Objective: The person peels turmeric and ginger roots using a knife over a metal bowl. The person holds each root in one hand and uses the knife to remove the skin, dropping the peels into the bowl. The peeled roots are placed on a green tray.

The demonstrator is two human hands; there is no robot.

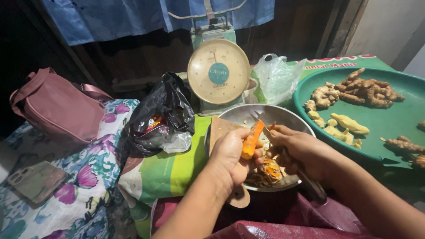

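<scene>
My left hand [230, 152] grips an orange turmeric root [252, 139], held upright over a round metal bowl [283, 116]. My right hand [294, 148] holds a metal spoon or knife [310, 181] whose tip rests against the root's upper side. Orange peelings [270, 170] lie in the bowl below both hands. A small wooden board [220, 128] leans inside the bowl's left rim, partly hidden by my left hand.
A green round tray [385, 119] with ginger roots [367, 93] lies at right. A dial weighing scale [218, 73] stands behind the bowl, with a clear plastic bag [276, 77], a black plastic bag [161, 115], a pink handbag [59, 108] and a phone [35, 179] around.
</scene>
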